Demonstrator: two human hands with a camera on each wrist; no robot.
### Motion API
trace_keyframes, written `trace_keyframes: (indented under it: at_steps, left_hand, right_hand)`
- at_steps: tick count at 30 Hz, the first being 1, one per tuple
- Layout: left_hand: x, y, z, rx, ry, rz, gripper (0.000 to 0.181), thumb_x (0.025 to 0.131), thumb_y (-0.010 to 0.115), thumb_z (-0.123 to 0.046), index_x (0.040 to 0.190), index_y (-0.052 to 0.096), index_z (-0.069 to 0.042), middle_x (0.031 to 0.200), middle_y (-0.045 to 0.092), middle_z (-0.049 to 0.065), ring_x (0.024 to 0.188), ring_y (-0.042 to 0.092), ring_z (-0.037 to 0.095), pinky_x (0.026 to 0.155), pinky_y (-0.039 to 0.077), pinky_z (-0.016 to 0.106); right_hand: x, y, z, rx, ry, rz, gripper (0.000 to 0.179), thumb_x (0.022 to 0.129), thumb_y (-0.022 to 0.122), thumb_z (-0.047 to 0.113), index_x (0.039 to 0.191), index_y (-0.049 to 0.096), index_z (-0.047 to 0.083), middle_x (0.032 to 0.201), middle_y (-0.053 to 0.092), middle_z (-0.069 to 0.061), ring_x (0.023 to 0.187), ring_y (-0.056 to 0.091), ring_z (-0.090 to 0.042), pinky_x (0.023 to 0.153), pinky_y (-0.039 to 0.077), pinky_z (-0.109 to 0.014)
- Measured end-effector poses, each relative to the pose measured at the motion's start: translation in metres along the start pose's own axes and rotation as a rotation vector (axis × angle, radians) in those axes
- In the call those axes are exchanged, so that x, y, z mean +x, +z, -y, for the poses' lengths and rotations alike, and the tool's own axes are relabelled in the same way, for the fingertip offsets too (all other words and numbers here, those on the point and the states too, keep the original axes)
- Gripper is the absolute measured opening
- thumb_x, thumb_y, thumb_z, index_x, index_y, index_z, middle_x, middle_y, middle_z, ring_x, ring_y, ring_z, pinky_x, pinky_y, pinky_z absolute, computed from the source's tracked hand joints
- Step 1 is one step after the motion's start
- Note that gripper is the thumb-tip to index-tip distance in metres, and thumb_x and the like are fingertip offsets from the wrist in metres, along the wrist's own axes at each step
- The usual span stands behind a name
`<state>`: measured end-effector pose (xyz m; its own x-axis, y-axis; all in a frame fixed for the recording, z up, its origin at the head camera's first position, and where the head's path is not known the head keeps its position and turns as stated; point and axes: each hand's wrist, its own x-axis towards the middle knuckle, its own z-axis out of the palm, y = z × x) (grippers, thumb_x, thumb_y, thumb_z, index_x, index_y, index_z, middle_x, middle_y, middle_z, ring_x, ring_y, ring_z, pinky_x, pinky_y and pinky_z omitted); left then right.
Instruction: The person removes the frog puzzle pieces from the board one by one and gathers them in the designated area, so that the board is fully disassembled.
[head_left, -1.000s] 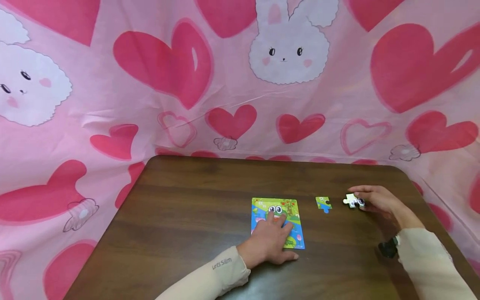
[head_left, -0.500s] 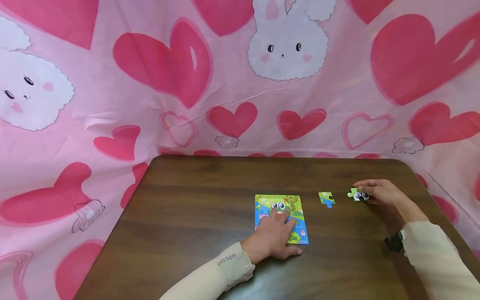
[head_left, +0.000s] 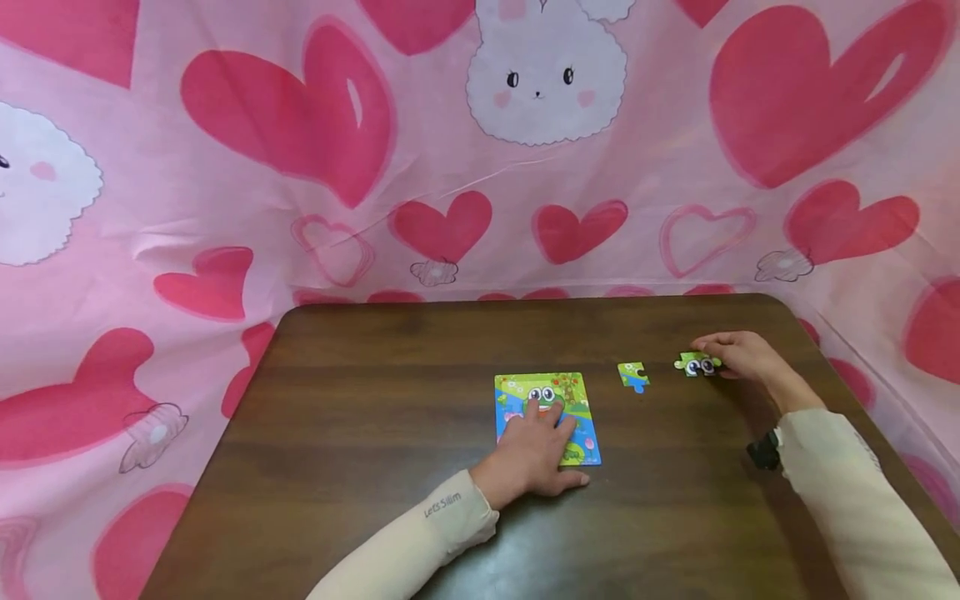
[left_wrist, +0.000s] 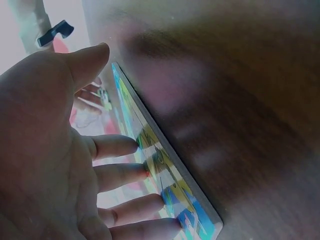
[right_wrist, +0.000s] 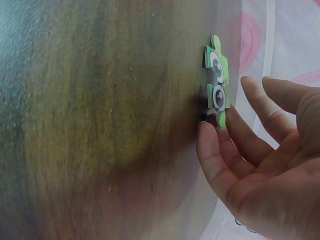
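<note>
My left hand [head_left: 534, 454] lies spread over a frog picture board [head_left: 579, 446], fingertips resting on its surface and thumb off its near right edge. In the left wrist view those fingers reach onto the thin board [left_wrist: 172, 185]. Farther right, my right hand [head_left: 746, 358] pinches the right end of a green puzzle piece [head_left: 697, 364] printed with two frog eyes. The right wrist view shows the eye piece [right_wrist: 218, 75] with its lower tab between thumb and fingers, close over the table. A second puzzle piece [head_left: 632, 375], green and blue, lies between the board and the right hand.
Everything is on a dark brown wooden table [head_left: 360, 400] with rounded far corners. Pink cloth [head_left: 337, 175] with hearts and rabbits hangs behind and beside it. A dark device [head_left: 765, 450] sits at the right wrist.
The right hand has turned the eye piece, so its glare is gone and both eyes show upright. The left hand stays on the board. The head view has shifted slightly.
</note>
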<state>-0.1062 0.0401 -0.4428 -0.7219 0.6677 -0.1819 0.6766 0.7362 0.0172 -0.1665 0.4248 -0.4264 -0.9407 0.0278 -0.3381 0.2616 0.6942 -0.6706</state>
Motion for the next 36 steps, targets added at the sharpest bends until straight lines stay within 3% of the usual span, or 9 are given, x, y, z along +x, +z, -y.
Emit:
trace_keyframes:
  at_steps: [7, 14, 19, 25, 30, 36]
  left_hand:
    - [-0.004, 0.000, 0.000, 0.017, 0.000, 0.004, 0.074, 0.086, 0.055, -0.078, 0.139, 0.047, -0.028, 0.155, 0.045, -0.002, 0.131, 0.045, 0.029, 0.080, 0.051, 0.038]
    - [-0.008, 0.001, -0.001, 0.014, -0.007, 0.001, 0.072, 0.084, 0.057, -0.078, 0.137, 0.047, -0.030, 0.154, 0.045, -0.004, 0.131, 0.045, 0.028, 0.078, 0.051, 0.037]
    - [-0.005, 0.001, 0.001, 0.019, -0.001, -0.020, 0.069, 0.084, 0.058, -0.078, 0.133, 0.049, -0.030, 0.154, 0.045, -0.003, 0.132, 0.044, 0.028, 0.077, 0.050, 0.036]
    - [-0.005, 0.000, 0.001, 0.037, 0.008, -0.031, 0.071, 0.084, 0.057, -0.078, 0.136, 0.050, -0.030, 0.153, 0.046, -0.002, 0.135, 0.044, 0.031, 0.077, 0.050, 0.034]
    - [-0.005, -0.001, -0.001, 0.044, 0.009, -0.044, 0.070, 0.085, 0.058, -0.077, 0.135, 0.050, -0.029, 0.152, 0.046, -0.002, 0.133, 0.045, 0.031, 0.076, 0.050, 0.034]
    - [-0.008, 0.000, -0.002, 0.025, 0.002, -0.047, 0.070, 0.085, 0.059, -0.075, 0.134, 0.051, -0.026, 0.152, 0.047, -0.001, 0.130, 0.047, 0.030, 0.085, 0.052, 0.039]
  right_hand:
    - [-0.001, -0.001, -0.003, 0.008, 0.008, 0.002, 0.051, 0.109, 0.041, 0.031, 0.138, 0.053, -0.010, 0.135, 0.060, -0.029, 0.094, 0.058, -0.006, 0.076, 0.056, -0.028]
    - [-0.004, 0.004, 0.000, 0.018, -0.003, -0.034, 0.052, 0.110, 0.040, 0.032, 0.136, 0.053, -0.012, 0.125, 0.066, -0.023, 0.088, 0.057, -0.001, 0.073, 0.055, -0.025]
    - [0.000, 0.010, 0.018, 0.021, -0.065, -0.085, 0.052, 0.109, 0.041, 0.032, 0.134, 0.055, -0.011, 0.121, 0.068, -0.024, 0.087, 0.060, 0.003, 0.072, 0.055, -0.025]
    - [0.005, 0.029, 0.043, 0.091, -0.130, -0.045, 0.052, 0.110, 0.040, 0.032, 0.137, 0.053, -0.010, 0.134, 0.061, -0.031, 0.095, 0.066, -0.002, 0.076, 0.057, -0.026]
    - [0.008, 0.042, 0.063, 0.179, -0.164, -0.009, 0.051, 0.110, 0.042, 0.030, 0.139, 0.051, -0.011, 0.135, 0.060, -0.031, 0.098, 0.070, -0.010, 0.081, 0.059, -0.027]
    - [0.012, 0.060, 0.080, 0.281, -0.132, 0.052, 0.052, 0.110, 0.044, 0.029, 0.140, 0.048, -0.012, 0.134, 0.060, -0.031, 0.098, 0.072, -0.015, 0.086, 0.060, -0.035]
